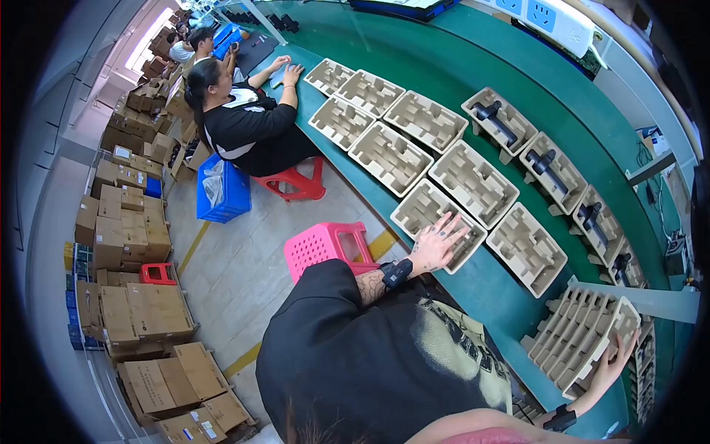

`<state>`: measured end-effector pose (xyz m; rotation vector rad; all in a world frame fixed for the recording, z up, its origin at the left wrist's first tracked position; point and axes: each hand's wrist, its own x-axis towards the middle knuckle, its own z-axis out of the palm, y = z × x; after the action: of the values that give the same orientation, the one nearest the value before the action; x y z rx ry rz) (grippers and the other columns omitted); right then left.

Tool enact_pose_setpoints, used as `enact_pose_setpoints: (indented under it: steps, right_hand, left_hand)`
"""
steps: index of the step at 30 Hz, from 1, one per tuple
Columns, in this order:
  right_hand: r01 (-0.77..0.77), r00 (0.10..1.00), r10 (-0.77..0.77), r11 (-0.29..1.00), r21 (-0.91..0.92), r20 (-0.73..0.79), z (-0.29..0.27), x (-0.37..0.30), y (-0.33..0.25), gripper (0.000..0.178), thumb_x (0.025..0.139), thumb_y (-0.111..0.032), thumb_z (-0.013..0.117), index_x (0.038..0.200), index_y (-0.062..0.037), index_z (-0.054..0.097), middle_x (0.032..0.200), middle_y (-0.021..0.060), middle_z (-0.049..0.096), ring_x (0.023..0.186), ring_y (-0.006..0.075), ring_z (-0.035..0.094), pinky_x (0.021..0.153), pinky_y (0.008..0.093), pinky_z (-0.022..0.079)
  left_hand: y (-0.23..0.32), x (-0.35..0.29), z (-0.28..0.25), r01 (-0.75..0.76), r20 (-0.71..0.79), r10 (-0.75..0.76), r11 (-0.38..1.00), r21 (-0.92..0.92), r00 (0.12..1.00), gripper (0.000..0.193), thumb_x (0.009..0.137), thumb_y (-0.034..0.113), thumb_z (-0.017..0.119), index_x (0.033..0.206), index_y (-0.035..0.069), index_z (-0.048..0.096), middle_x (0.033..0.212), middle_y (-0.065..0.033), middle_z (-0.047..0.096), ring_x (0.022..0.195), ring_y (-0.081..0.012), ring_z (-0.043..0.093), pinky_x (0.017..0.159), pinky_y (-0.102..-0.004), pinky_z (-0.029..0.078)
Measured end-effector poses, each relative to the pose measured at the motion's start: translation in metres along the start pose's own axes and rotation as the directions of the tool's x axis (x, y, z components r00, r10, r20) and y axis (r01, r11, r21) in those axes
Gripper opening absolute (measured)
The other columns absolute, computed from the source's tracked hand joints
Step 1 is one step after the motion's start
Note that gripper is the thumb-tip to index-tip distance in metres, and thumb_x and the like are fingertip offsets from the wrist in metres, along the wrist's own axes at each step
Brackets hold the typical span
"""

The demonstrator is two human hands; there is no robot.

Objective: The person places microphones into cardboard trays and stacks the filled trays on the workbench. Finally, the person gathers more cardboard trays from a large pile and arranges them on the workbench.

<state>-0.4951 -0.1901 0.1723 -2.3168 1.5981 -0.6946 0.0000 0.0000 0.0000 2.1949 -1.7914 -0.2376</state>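
The moulded-pulp trays (526, 248) and the tray stack (577, 337) are plain greyish beige, the workbench (510, 318) green, the T-shaped devices (495, 122) black. Dark tattoos pattern the left hand (438, 248); the wearer's T-shirt (340, 355) is black with a cream print (447, 337). One perforated plastic stool (314, 248) is pink, another stool (296, 183) red. The crate (223, 194) is blue, the cartons (148, 311) brown, the floor (251, 251) pale grey with yellow stripes (240, 361), the power strip (568, 35) white with blue sockets (542, 13).

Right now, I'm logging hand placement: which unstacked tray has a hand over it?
The tray at the near edge of the table, nearest the pink stool: the left hand lies over it; no hand covers the other unstacked trays.
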Motion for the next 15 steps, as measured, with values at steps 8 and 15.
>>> enact_pose_setpoints:
  steps: [8,15]
  right_hand:
    - [-0.036,0.999,0.035,0.999,0.016,0.023,0.0032,-0.0008,-0.0007,0.028,0.085,-0.005,0.055,0.112,0.001,0.058,0.15,0.0068,0.033,0.136,0.0276,0.033,0.103,0.034,0.033]
    - [-0.026,0.999,0.025,0.999,0.03,0.035,0.002,-0.0007,0.0028,0.031,0.085,-0.003,0.055,0.116,-0.0012,0.058,0.152,0.0049,0.029,0.139,0.0284,0.028,0.11,0.0379,0.027]
  left_hand:
    - [-0.0012,-0.001,-0.0011,-0.002,-0.002,0.002,1.0,0.016,1.0,0.076,0.073,0.021,0.059,0.145,0.026,0.035,0.156,-0.0077,0.019,0.14,-0.031,0.024,0.091,-0.0502,0.042]
    - [-0.001,-0.0015,-0.0038,-0.019,0.001,0.019,0.999,0.036,1.0,0.076,0.073,0.022,0.059,0.145,0.025,0.034,0.156,-0.0078,0.019,0.141,-0.0309,0.023,0.092,-0.0498,0.042]
